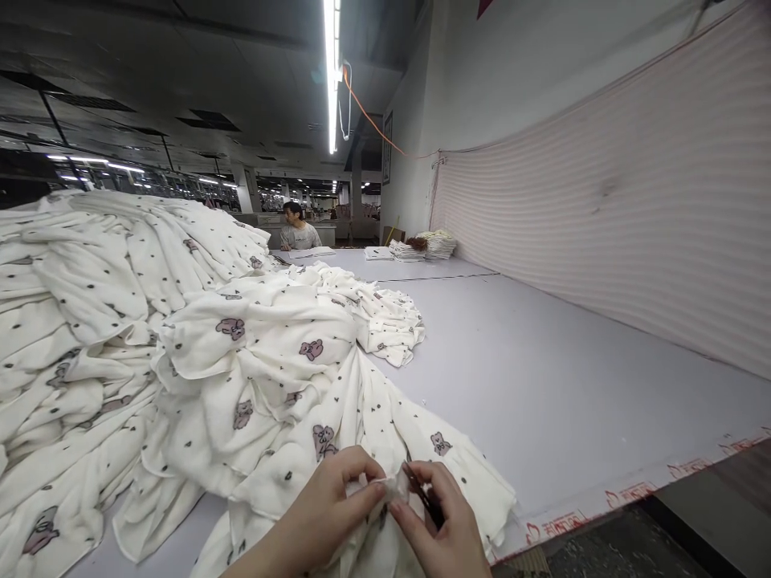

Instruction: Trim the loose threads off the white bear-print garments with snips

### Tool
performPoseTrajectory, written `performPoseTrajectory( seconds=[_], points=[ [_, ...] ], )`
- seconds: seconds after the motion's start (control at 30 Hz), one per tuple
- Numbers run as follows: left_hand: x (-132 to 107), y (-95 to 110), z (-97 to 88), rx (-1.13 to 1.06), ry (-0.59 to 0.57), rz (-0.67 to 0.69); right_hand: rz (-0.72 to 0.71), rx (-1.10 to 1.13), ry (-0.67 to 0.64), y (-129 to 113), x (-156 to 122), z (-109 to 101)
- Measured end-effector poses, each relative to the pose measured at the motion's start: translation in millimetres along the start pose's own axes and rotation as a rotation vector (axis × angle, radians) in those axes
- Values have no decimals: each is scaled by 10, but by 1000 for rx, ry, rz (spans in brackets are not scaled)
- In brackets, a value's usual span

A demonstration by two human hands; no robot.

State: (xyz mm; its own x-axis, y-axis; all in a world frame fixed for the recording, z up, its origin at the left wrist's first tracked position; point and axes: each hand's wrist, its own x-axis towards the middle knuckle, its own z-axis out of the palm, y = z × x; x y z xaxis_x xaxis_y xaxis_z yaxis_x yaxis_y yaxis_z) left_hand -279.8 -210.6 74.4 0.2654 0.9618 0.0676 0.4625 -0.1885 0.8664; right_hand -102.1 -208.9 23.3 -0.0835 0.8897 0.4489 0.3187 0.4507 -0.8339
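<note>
White cloth printed with brown bears and dark dots spreads over the table, and one part of it reaches down to my hands. My left hand pinches a bit of this cloth between thumb and fingers. Close beside it, my right hand is closed around a pair of dark thread snips, whose narrow tip points up and away. The right thumb and fingertips also meet the pinched cloth. My fingers partly hide the snips and the held edge.
A tall heap of the same cloth fills the left side. The pale table stretches right to a striped fabric curtain. Folded stacks lie at the far end, where a person sits. Red-printed tape lines the near edge.
</note>
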Motion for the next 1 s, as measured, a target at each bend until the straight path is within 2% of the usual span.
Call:
performPoseTrajectory(
  seconds=[0.17, 0.3, 0.47, 0.6, 0.73, 1.0],
  points=[
    [23, -28, -71, -120, -73, -82, 109, 127, -41, -67, 35, 78],
    [39, -41, -66, -143, -154, -95, 109, 138, 45, -137, 76, 161],
    [39, -29, 8, -142, -51, -78, 168, 169, 63, -148, 139, 156],
    [29, -65, -18, -244, 27, -140, 80, 130, 28, -55, 62, 28],
    [30, -85, -12, -311, 12, -145, 60, 33, -36, 8, -33, 10],
    [51, -15, 27, -241, 14, -137, 75, 61, 8, -23, 5, 110]
  ],
)
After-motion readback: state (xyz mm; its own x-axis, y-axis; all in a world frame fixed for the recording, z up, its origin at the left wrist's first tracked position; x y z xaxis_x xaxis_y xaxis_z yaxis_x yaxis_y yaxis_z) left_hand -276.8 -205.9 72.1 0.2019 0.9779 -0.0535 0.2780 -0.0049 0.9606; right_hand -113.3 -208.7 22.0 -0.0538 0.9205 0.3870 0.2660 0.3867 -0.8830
